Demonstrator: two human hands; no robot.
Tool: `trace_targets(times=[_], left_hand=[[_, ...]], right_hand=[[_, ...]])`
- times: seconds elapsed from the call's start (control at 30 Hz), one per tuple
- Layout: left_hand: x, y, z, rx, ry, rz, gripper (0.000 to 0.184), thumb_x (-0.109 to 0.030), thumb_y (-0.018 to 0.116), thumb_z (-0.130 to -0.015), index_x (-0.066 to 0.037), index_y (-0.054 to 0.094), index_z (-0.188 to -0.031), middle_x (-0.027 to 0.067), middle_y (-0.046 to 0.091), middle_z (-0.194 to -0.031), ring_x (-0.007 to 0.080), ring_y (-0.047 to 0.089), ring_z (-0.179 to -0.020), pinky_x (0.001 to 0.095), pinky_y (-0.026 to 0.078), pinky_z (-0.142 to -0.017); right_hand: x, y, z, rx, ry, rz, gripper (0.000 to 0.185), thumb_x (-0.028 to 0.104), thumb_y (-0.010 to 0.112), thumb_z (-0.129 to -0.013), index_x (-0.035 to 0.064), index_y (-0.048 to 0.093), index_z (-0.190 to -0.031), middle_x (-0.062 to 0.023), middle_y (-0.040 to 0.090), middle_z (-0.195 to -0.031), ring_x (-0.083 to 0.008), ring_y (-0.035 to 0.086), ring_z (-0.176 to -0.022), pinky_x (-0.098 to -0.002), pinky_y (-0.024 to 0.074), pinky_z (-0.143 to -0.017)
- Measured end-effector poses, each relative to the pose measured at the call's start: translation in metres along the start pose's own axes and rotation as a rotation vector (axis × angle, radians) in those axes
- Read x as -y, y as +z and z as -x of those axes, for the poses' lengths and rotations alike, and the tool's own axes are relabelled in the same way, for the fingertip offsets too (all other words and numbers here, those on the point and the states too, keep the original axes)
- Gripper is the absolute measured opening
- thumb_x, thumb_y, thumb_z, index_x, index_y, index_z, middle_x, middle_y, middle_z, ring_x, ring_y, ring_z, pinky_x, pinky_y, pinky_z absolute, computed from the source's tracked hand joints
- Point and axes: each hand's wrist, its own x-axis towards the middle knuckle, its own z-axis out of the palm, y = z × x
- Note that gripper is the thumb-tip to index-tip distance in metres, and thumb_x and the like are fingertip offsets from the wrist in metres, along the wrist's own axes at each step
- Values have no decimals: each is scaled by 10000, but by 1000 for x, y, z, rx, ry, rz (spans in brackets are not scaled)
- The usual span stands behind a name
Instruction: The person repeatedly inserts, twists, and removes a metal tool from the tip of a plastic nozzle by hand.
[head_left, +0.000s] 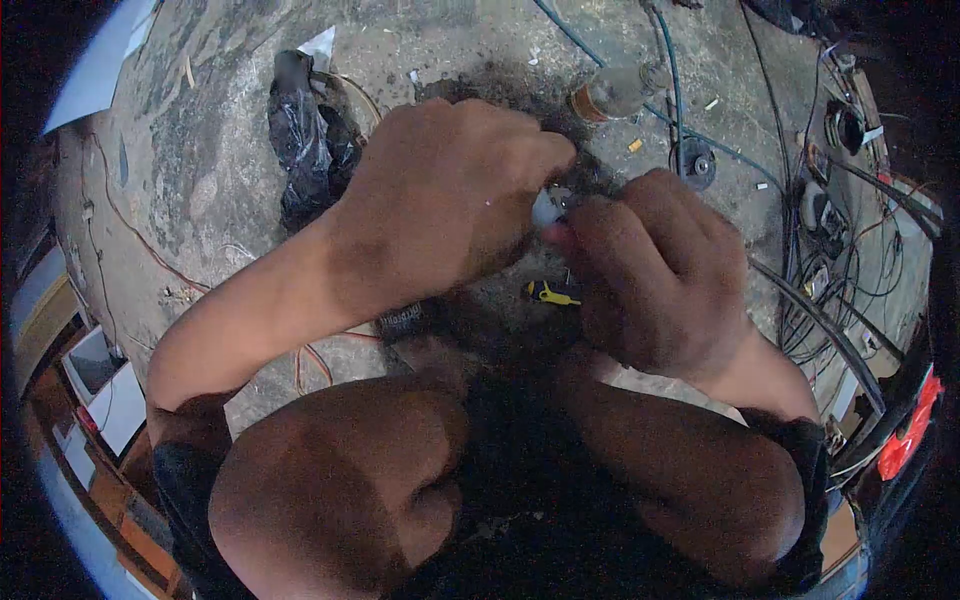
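Whitish and slightly see-through, the small piece (547, 208) sat between our two hands, above the stained concrete floor (215, 140) and on the far side of a yellow-and-black tool (550, 293). We judged it light, probably plastic, a little slick, and stiff enough to bear a pinch yet easy to mark if squeezed hard. Its outer edges seemed the best place for our fingertips, leaving the middle free. Our left hand (440, 190) was closed around its left side; our right hand (665, 270) was curled with its fingertips at the right side, though we could not tell whether they gripped it. We saw a smooth, pale surface with small glints beside it; our fingers hid its full outline.
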Motion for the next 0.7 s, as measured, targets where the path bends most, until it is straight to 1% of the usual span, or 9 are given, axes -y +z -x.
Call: trace_targets(times=[0.03, 0.13, 0.23, 0.27, 0.33, 0.43, 0.53, 0.63, 0.7], left_hand=[[2, -1, 1, 55, -12, -41, 259, -182, 667, -703, -42, 605, -913, 144, 615, -787, 349, 644, -776, 445, 503, -639], [12, -6, 5, 229, -108, -364, 198, -149, 632, -718, -56, 603, -890, 131, 612, -781, 343, 642, -767, 443, 502, -629], [19, -17, 5, 234, -177, -552, 143, -114, 606, -729, -76, 594, -866, 121, 600, -757, 336, 643, -763, 444, 504, -624], [22, -19, 5, 182, -150, -517, 134, -107, 612, -721, -77, 581, -848, 120, 587, -742, 334, 638, -747, 445, 495, -615], [25, -20, 7, 80, -101, -439, 128, -92, 624, -706, -78, 555, -813, 119, 560, -712, 328, 628, -714, 446, 478, -597], [24, -19, 3, -47, 26, -73, 175, -70, 652, -666, -57, 497, -745, 111, 498, -662, 316, 565, -619, 402, 428, -546], [12, -18, -3, -109, 44, 199, 249, -59, 669, -645, -40, 423, -682, 91, 426, -619, 277, 474, -553, 349, 369, -523], [2, -18, -5, -127, -2, 315, 283, -64, 668, -662, -40, 388, -641, 74, 382, -593, 235, 428, -537, 310, 340, -523], [-2, -15, -4, -142, -13, 381, 287, -68, 666, -656, -47, 381, -629, 66, 372, -587, 217, 419, -533, 309, 330, -519]], right_hand=[[-2, -1, 2, 35, 1, -19, 188, 35, 729, -701, 32, 598, -836, -94, 502, -663, -272, 521, -547, -385, 413, -468], [-12, -5, 8, 185, 43, -99, 172, 13, 702, -700, 32, 596, -835, -96, 507, -658, -287, 537, -549, -394, 427, -487], [-19, -3, 21, 298, 85, -111, 155, -7, 672, -696, 31, 608, -832, -97, 530, -661, -301, 556, -557, -385, 446, -512], [-22, -4, 23, 322, 90, -93, 152, -13, 662, -693, 31, 614, -831, -98, 542, -664, -306, 563, -561, -380, 454, -521], [-25, -16, 22, 219, 113, -141, 115, -7, 664, -721, 25, 628, -825, -101, 575, -675, -293, 567, -546, -360, 461, -528], [-13, -24, 15, -11, 170, -82, 50, 21, 671, -771, 19, 648, -816, -109, 619, -689, -274, 566, -522, -337, 460, -524], [6, -35, 4, -102, 172, -4, 57, 64, 668, -830, 8, 659, -821, -117, 625, -651, -234, 533, -475, -320, 411, -462], [20, -48, 2, -25, 220, -23, 58, 63, 666, -830, 11, 667, -803, -106, 612, -638, -227, 505, -471, -329, 374, -433], [30, -56, 0, 46, 232, -14, 58, 68, 664, -828, 14, 664, -807, -99, 602, -641, -228, 498, -479, -335, 366, -430]])
